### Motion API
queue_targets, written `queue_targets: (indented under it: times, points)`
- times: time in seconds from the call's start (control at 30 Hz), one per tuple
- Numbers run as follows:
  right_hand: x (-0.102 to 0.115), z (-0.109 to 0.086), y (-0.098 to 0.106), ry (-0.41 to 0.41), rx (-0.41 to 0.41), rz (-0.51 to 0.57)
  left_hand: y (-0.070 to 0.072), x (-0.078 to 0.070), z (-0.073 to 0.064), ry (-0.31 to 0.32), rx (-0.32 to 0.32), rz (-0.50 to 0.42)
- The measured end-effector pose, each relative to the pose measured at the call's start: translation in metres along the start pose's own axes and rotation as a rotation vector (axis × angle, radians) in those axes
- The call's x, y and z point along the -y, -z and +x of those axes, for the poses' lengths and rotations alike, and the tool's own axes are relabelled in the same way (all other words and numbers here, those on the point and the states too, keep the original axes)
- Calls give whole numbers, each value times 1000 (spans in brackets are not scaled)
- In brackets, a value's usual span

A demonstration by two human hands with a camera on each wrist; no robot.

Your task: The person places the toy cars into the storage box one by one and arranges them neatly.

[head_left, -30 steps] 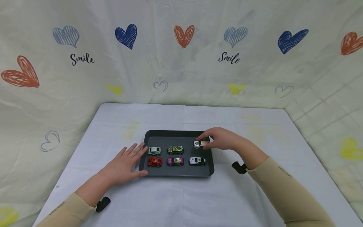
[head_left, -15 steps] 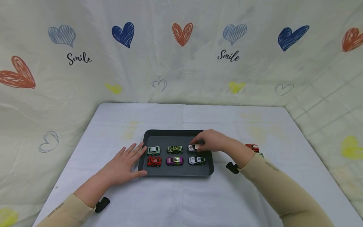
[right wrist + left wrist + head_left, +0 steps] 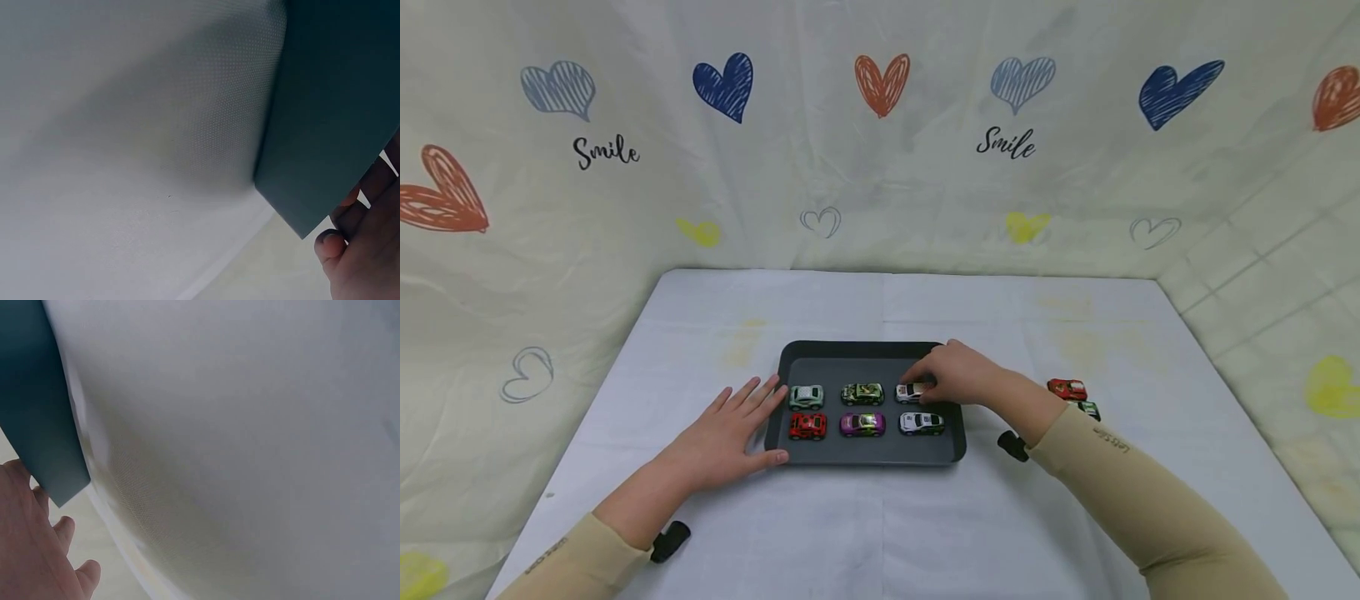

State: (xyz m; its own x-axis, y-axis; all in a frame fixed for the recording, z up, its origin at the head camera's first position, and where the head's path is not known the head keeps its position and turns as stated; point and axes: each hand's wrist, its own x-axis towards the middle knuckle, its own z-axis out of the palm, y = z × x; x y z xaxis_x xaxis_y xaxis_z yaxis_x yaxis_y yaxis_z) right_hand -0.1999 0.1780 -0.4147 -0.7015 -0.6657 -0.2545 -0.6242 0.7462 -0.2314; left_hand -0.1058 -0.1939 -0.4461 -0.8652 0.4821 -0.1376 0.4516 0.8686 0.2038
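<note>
A dark grey tray [image 3: 850, 367] lies on the white cloth with toy cars in two rows. At its back right, my right hand [image 3: 961, 373] pinches a white toy car [image 3: 907, 392], whose right end the fingers hide. Directly in front of it stands a white-and-black toy car [image 3: 921, 423]. My left hand [image 3: 718, 442] lies with spread, straight fingers against the tray's left edge. Nearest to it are a pale green toy car [image 3: 806, 397] and a red toy car [image 3: 807, 427]. The left wrist view shows that hand [image 3: 31, 544] beside the tray's wall [image 3: 37, 394].
A camouflage toy car [image 3: 862, 394] and a purple toy car [image 3: 862, 425] stand mid-tray. Right of the tray, another red toy car [image 3: 1067, 389] and a green-and-white one [image 3: 1087, 409], partly behind the right sleeve, sit on the cloth. A heart-printed curtain [image 3: 880, 167] hangs behind the table.
My right hand has moved slightly left with the white toy car, bringing it in line with the back row. Two cars behind the right arm have come into view. The left hand stays put.
</note>
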Motion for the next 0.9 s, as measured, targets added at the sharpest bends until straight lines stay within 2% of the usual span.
queue_targets:
  times: [0.3, 0.73, 0.9]
  points:
    - [-1, -1, -3, 9, -21, -17, 0, -1, -1, -1, -5, -3]
    - [-2, -10, 13, 1, -59, 35, -2, 2, -1, -14, -17, 4]
    - [-6, -15, 17, -12, -82, 94, -2, 2, -1, -12, -12, 3]
